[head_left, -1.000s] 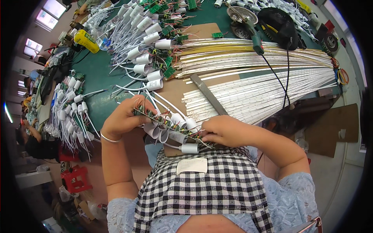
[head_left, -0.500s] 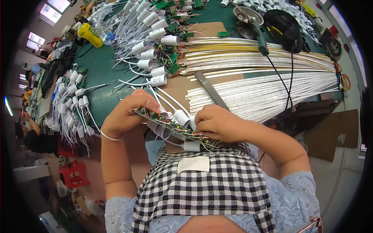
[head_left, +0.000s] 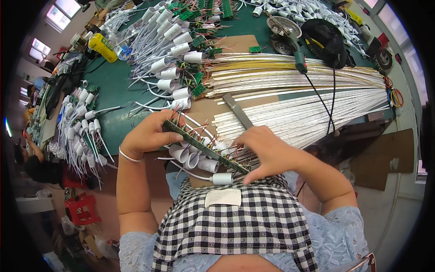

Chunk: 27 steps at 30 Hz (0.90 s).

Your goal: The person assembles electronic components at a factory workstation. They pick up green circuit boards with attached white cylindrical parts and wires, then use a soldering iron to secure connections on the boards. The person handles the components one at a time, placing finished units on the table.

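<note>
My left hand (head_left: 152,131) grips the upper left end of a long green circuit board strip (head_left: 206,148), with the thumb on its near face. The strip slants down to the right, and thin red and white wires stand up along it. At its lower right end my right hand (head_left: 274,152) is open, thumb and fingers spread to either side of the strip; whether they touch it I cannot tell. Just below the strip lie several white cylindrical caps with cables, among them one white cap (head_left: 223,178) near the apron.
A flat metal bar (head_left: 238,111) lies beside fanned white LED-like strips (head_left: 294,111). White caps with cables and boards (head_left: 174,68) are heaped at the far left. Beyond the strips are a green-handled tool (head_left: 299,62) and a black bag (head_left: 324,38). A yellow bottle (head_left: 102,47) stands farther left.
My right hand has let go of the wires at the strip's right end and spread its fingers. The circuit board strip has tipped, showing more of its near face, and my left thumb has shifted onto it.
</note>
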Available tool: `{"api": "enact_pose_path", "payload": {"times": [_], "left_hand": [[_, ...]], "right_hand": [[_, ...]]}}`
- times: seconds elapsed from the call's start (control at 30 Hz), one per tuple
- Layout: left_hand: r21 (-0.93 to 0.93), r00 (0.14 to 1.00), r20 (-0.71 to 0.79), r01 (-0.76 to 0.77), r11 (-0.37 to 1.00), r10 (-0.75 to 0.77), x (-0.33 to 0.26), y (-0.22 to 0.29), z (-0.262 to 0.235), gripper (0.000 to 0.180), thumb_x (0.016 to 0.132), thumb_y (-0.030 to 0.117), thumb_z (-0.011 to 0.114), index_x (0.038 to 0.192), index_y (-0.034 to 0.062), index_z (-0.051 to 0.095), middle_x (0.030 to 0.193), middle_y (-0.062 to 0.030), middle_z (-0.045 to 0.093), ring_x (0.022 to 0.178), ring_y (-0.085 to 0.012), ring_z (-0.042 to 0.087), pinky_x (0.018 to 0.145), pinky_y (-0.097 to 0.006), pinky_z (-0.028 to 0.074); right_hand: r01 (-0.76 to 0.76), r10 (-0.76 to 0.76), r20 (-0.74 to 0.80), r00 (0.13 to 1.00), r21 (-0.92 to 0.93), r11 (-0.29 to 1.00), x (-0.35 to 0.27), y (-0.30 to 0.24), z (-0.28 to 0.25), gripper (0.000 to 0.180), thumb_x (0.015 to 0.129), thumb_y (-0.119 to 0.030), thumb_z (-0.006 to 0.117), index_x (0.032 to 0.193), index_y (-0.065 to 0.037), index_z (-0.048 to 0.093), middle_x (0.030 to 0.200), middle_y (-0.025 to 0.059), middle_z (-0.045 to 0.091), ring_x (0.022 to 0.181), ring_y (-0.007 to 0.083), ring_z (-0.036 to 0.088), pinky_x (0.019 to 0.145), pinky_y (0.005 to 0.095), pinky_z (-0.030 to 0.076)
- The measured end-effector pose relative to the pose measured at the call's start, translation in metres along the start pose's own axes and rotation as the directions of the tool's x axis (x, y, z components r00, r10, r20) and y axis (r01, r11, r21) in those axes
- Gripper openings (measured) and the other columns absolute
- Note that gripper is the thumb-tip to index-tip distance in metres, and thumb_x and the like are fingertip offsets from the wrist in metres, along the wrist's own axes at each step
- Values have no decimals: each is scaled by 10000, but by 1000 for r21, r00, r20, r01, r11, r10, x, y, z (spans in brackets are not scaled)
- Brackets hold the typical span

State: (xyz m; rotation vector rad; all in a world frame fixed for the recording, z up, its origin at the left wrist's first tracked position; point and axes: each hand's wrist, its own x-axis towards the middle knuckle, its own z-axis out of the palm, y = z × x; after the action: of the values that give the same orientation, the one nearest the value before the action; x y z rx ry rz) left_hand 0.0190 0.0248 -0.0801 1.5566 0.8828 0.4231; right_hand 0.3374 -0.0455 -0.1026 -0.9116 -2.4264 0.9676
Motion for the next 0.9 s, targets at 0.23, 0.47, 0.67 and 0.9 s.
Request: {"api": "enact_pose_path", "payload": {"times": [0.23,0.47,0.67,0.9], "left_hand": [[172,999,16,29,985,-33,3,14,1,202,717,13,688,907,46,628,846,-14,621,827,-144,562,751,-291,451],[455,952,137,-306,836,274,-3,19,3,220,630,40,680,842,96,669,816,8,612,814,-200,561,825,-336,371],[404,861,82,-489,773,502,-15,4,3,206,620,129,715,821,110,673,771,-7,665,832,-226,609,835,-368,379],[331,870,-11,-462,823,493,-17,-6,-2,82,769,157,677,807,87,660,758,-36,664,844,-242,597,838,-411,370]], "right_hand": [[15,2,-127,992,136,991,6,1,25,181,837,-259,646,855,-81,629,730,74,612,755,261,582,765,364,421],[195,200,-318,927,862,467,-10,-11,-21,137,888,-150,628,887,-15,607,819,22,594,746,72,551,665,220,445],[247,-261,54,964,193,950,-10,8,3,722,794,-532,628,1284,-25,475,1120,173,569,1042,326,521,911,425,401],[42,-141,345,928,277,960,2,5,0,643,826,-392,649,1304,-4,464,1081,180,583,985,330,547,880,410,418]]}}
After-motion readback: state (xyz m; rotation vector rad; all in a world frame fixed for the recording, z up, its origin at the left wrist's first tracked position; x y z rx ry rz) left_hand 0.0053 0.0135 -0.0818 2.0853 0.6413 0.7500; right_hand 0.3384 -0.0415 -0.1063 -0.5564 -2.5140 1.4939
